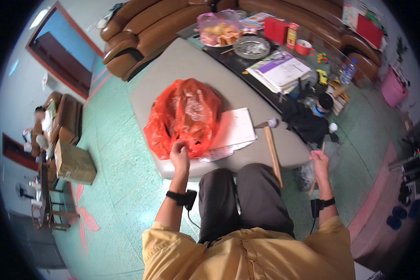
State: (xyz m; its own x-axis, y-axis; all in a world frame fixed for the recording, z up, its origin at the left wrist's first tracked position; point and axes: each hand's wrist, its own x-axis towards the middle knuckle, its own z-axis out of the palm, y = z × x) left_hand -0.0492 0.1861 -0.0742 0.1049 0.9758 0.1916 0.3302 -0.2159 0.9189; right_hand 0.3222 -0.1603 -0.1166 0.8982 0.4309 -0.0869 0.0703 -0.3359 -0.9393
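A crumpled red plastic bag [184,114] lies on the grey padded surface in front of me. My left hand [179,157] is closed at the bag's near edge, pinching the plastic. Whatever is inside the bag is hidden. To the right, past the edge of the pad, my right hand [320,163] is closed round a thin wooden stick [312,185], which slants downward. Between my hands lies a hammer [272,154] with a wooden handle, its end reaching over the pad's near edge. White paper sheets [238,128] lie partly under the bag.
Behind the pad, a dark glass-topped table carries a glass dish [251,47], a notebook stack [279,71], a red mug [304,47] and a bag of fruit [219,30]. Black cloth [308,123] lies at its right end. A cardboard box [74,162] stands on the floor at left.
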